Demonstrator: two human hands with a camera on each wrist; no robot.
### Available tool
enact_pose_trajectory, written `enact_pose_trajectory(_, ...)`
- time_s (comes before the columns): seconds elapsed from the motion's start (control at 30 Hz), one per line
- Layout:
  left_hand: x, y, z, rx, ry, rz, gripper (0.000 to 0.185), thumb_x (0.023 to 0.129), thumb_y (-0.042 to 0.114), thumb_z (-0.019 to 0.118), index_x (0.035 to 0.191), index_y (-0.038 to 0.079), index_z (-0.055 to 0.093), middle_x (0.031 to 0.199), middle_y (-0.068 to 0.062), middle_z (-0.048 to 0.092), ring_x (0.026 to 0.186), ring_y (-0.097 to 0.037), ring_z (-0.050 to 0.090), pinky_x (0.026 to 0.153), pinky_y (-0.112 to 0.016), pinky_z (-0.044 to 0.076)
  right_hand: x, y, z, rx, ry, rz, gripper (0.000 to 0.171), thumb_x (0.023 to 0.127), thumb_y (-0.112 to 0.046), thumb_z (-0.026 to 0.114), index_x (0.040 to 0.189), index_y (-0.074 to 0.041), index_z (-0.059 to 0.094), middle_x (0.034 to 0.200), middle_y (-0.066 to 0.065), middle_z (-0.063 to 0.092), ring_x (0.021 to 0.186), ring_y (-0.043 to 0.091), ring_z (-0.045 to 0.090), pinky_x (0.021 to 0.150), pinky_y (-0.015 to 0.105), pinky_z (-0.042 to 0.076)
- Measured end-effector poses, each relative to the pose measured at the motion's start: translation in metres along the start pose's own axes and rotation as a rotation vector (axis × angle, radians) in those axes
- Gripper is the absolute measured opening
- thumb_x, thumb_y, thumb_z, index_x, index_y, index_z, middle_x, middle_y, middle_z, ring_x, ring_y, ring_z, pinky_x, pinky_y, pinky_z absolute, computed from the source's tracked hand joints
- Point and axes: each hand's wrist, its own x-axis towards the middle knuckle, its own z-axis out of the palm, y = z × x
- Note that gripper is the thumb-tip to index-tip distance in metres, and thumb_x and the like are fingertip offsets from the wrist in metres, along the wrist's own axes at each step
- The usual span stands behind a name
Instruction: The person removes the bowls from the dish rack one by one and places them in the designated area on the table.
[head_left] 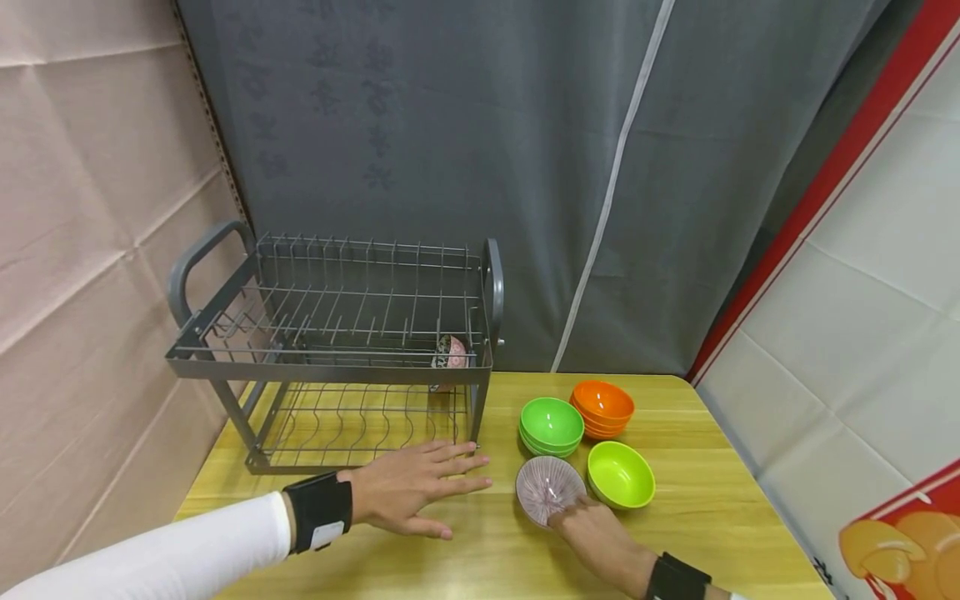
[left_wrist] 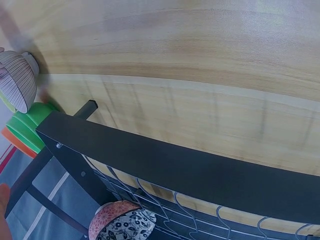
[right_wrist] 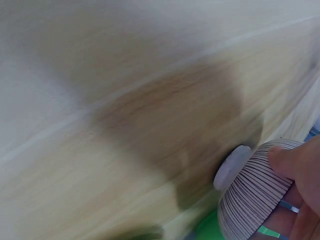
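One patterned bowl [head_left: 451,353] sits in the rack [head_left: 330,367]; right hand [head_left: 592,529] grips the striped bowl [head_left: 549,489]; left hand [head_left: 408,487] lies flat; coloured bowls [head_left: 551,423] remain beside the rack.

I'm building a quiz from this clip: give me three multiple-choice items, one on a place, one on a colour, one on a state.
1. Where is the patterned bowl?
A. in the rack
B. on the orange stack
C. under the table

2. What colour is the bowl stack farthest from the person?
A. blue
B. orange
C. white

3. What is the right hand doing?
A. lying flat
B. holding the striped bowl
C. gripping the rack

Key: 1 A, it shows behind the rack's wires; 2 B, orange sits behind the green ones; 3 B, fingers wrap the tilted bowl.
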Motion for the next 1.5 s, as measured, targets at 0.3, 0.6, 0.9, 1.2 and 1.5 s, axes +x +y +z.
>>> enact_pose_trajectory(0.3, 0.001, 0.0, 0.001, -0.002, -0.004, 0.007, 0.077, 0.1, 0.069, 0.037, 0.161, 0.023, 0.029, 0.168, -0.004, 0.028, 0.153, -0.027, 0.033, 0.121, -0.044, 0.038, 0.001, -0.002, 0.001, -0.004, -0.003, 0.041, 0.011, 0.077, -0.02, 0.081, 0.086, -0.018, 0.074, 0.082, -0.003, 0.075, 0.077, 0.012, 0.068, 0.08, 0.031, 0.055)
enact_pose_trajectory(0.6, -0.001, 0.001, 0.0, -0.007, -0.029, -0.002, 0.076, 0.101, 0.07, 0.031, 0.162, 0.025, 0.024, 0.168, -0.003, 0.027, 0.154, -0.026, 0.031, 0.122, -0.044, 0.037, 0.014, -0.002, -0.021, 0.131, 0.03, 0.116, 0.063, 0.085, -0.055, 0.074, 0.129, -0.011, 0.068, 0.13, 0.009, 0.071, 0.123, 0.029, 0.065, 0.108, 0.05, 0.051)
enact_pose_trajectory(0.9, -0.004, -0.001, 0.001, -0.035, 0.003, 0.0, 0.076, 0.101, 0.067, 0.037, 0.161, 0.023, 0.028, 0.168, -0.005, 0.029, 0.154, -0.027, 0.031, 0.121, -0.044, 0.038, 0.025, -0.001, -0.038, 0.147, 0.077, 0.118, 0.072, 0.093, -0.066, 0.057, 0.144, -0.015, 0.057, 0.149, 0.009, 0.058, 0.136, 0.032, 0.056, 0.112, 0.051, 0.047)
enact_pose_trajectory(1.2, -0.01, -0.003, -0.004, -0.055, -0.022, -0.033, 0.074, 0.102, 0.067, 0.033, 0.163, 0.026, 0.023, 0.168, -0.004, 0.028, 0.154, -0.028, 0.032, 0.121, -0.046, 0.039, 0.029, -0.006, -0.046, 0.198, 0.025, 0.084, 0.073, 0.096, -0.071, 0.045, 0.149, -0.021, 0.051, 0.155, 0.007, 0.051, 0.144, 0.031, 0.048, 0.116, 0.051, 0.044)
enact_pose_trajectory(1.5, -0.017, -0.007, -0.008, -0.055, -0.022, -0.072, 0.074, 0.101, 0.066, 0.038, 0.161, 0.023, 0.029, 0.165, -0.008, 0.034, 0.153, -0.03, 0.033, 0.117, -0.05, 0.042, 0.034, -0.011, -0.049, 0.152, 0.06, 0.019, 0.074, 0.096, -0.071, 0.045, 0.151, -0.022, 0.048, 0.157, 0.006, 0.049, 0.145, 0.031, 0.046, 0.115, 0.051, 0.044)
